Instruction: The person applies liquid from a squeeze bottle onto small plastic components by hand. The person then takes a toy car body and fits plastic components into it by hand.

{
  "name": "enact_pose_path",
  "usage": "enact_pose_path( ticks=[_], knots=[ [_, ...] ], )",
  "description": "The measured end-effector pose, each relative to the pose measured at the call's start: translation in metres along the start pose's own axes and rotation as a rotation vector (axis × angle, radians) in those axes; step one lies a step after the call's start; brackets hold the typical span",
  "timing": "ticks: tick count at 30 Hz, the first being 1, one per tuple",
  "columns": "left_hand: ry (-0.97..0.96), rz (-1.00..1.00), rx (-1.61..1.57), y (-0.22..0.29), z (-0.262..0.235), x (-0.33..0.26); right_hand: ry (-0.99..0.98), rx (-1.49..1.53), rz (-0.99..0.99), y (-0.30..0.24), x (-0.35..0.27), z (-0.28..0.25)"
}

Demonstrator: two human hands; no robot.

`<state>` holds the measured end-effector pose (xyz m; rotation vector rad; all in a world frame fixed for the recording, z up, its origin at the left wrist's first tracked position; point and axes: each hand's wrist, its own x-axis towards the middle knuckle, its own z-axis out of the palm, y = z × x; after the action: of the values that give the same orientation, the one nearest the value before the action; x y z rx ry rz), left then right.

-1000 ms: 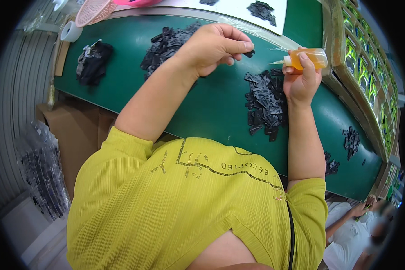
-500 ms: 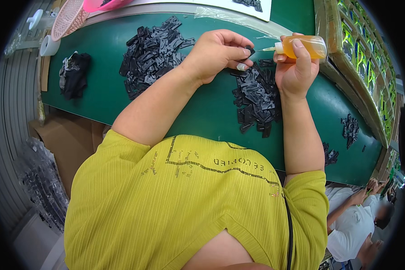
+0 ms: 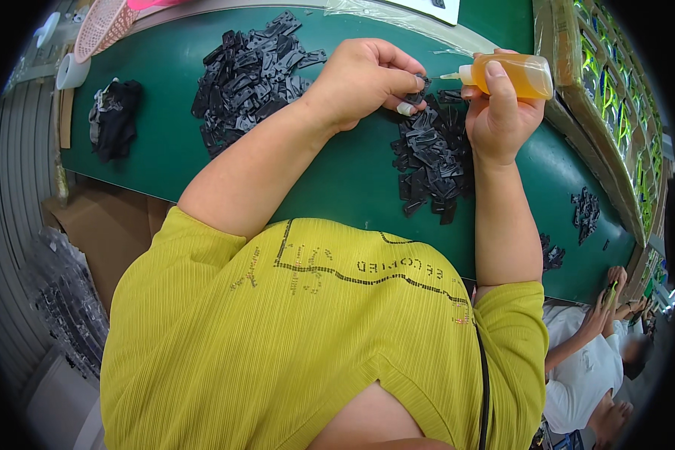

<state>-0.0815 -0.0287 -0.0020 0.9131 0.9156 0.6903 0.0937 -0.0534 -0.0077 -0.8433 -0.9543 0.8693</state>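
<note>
Pinching small black part (image 3: 415, 97) in left hand (image 3: 364, 84), gripping translucent, amber-filled, thin-nozzled bottle (image 3: 531, 76) in right hand (image 3: 500, 112), near far edge of bench (image 3: 330, 184).

The left forearm (image 3: 251, 165) slants away from the body toward the right, and the left hand (image 3: 364, 82) pinches thumb against bent fingers. The right forearm (image 3: 506, 225) reaches straight forward; the right hand (image 3: 502, 124) curls, thumb extended forward.

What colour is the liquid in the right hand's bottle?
The liquid is amber-orange, seen best in the head view.
</note>
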Motion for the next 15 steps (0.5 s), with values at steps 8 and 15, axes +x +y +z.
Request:
enact_pose_path(
  ticks=[8,15],
  knots=[
    [0.002,0.023,0.050,-0.0021,-0.0013,0.0017,-0.043,-0.088,-0.024,0.0034,-0.0019,-0.0042],
    [0.007,0.006,0.028,0.0014,0.0005,-0.0009,0.000,-0.051,-0.022,0.0012,-0.0009,0.0005]
  ],
)
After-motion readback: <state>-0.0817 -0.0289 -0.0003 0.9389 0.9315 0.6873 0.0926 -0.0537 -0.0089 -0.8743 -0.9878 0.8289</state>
